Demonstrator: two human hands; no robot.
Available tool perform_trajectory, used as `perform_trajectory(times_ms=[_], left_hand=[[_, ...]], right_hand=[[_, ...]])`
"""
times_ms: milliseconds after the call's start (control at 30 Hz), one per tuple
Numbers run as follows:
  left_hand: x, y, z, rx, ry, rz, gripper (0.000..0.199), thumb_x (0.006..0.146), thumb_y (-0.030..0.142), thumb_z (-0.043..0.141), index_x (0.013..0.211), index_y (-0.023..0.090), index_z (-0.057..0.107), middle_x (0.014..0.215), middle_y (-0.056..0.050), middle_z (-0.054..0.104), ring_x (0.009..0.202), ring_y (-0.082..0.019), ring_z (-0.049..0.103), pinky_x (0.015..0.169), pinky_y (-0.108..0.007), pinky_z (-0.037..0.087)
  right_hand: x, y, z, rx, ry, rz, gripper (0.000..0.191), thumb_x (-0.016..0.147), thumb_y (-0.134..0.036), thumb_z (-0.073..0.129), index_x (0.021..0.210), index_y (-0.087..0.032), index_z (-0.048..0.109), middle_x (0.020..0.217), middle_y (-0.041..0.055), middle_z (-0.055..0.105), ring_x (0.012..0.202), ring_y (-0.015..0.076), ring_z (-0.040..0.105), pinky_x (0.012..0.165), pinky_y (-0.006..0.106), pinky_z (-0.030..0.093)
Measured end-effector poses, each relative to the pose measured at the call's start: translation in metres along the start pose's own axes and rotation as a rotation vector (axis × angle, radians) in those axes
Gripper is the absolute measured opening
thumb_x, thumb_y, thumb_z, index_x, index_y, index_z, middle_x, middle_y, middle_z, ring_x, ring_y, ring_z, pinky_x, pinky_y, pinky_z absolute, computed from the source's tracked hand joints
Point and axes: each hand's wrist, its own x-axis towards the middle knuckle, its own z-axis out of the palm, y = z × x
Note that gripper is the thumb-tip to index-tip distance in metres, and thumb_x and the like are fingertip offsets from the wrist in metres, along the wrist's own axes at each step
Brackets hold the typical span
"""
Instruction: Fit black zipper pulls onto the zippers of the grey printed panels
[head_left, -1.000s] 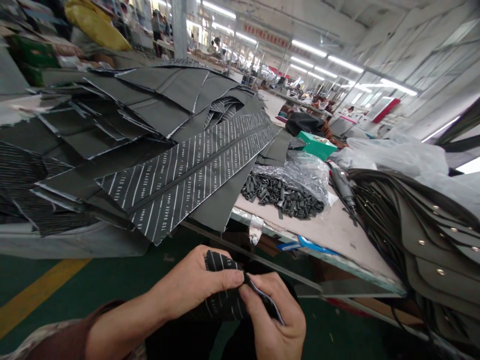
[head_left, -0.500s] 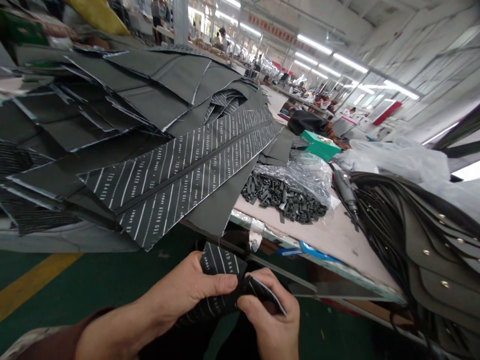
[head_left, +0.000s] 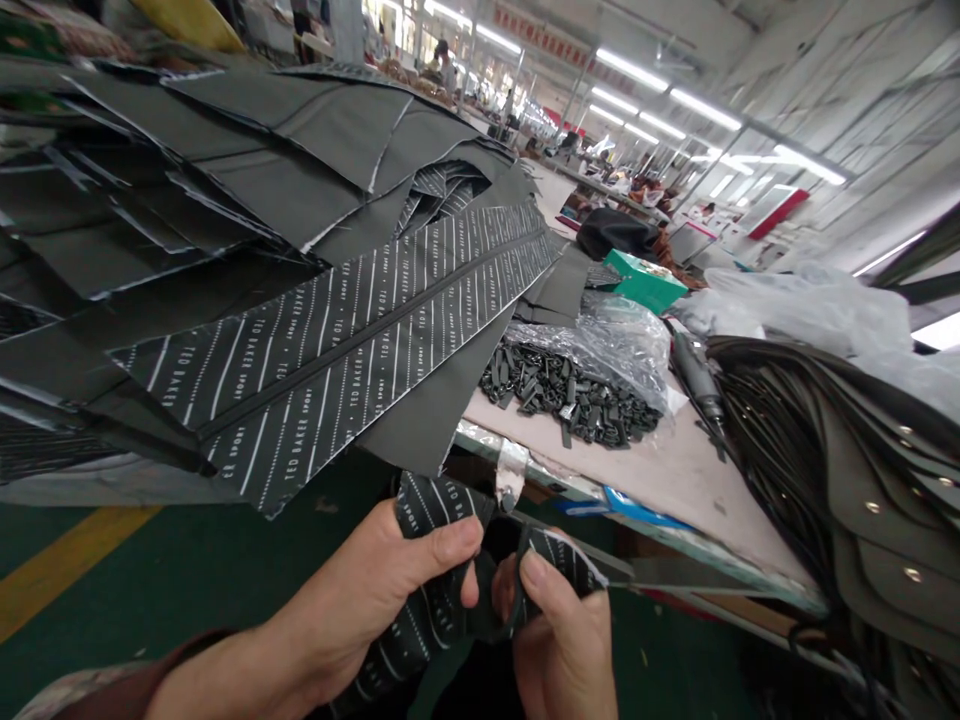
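While the left hand [head_left: 367,590] and right hand [head_left: 559,630] grip a black striped fabric strip [head_left: 435,590], their fingers clamp it firmly. Printed fabric panels [head_left: 330,370] lie piled just beyond.

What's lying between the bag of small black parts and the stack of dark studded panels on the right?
A slim grey handheld tool lies there on the table, seen in the head view.

Worktable [head_left: 645,490] layout: stacked printed panels [head_left: 315,380] over the left end, bagged zip pulls [head_left: 570,395] mid-table, riveted flaps [head_left: 847,480] at the right end. Box [head_left: 645,280] sits behind the bag. Printed strip [head_left: 431,590] is in front of the table edge.
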Motion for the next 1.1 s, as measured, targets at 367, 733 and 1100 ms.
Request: perform_trajectory(times_ms=[367, 733, 1100], left_hand=[[0.013, 0.005, 0.000, -0.006, 0.049, -0.007, 0.042, 0.068, 0.047, 0.077, 0.049, 0.015, 0.059, 0.051, -0.003, 0.059, 0.051, -0.014, 0.051, 0.054, -0.025, 0.039], [0.018, 0.008, 0.001, 0.037, -0.001, 0.010, 0.038, 0.068, 0.044, 0.075, 0.049, 0.016, 0.058, 0.048, 0.000, 0.056, 0.046, -0.011, 0.049, 0.047, -0.021, 0.038], [0.022, 0.012, 0.003, 0.091, 0.038, 0.009, 0.040, 0.067, 0.046, 0.074, 0.047, 0.016, 0.059, 0.049, -0.001, 0.057, 0.048, -0.012, 0.050, 0.049, -0.022, 0.040]], right_hand=[[0.013, 0.000, 0.005, 0.028, -0.039, 0.080, 0.024, 0.072, -0.036, 0.080, 0.070, -0.018, 0.064, 0.057, -0.0013, 0.059, 0.051, 0.0120, 0.050, 0.051, 0.023, 0.044], [0.018, -0.001, 0.006, 0.084, -0.034, 0.086, 0.025, 0.068, -0.033, 0.083, 0.065, -0.017, 0.063, 0.055, -0.0019, 0.058, 0.050, 0.0109, 0.049, 0.049, 0.022, 0.041], [0.026, -0.007, 0.009, 0.134, -0.066, 0.104, 0.022, 0.069, -0.028, 0.082, 0.064, -0.017, 0.064, 0.055, -0.0023, 0.061, 0.050, 0.0098, 0.051, 0.048, 0.019, 0.042]])
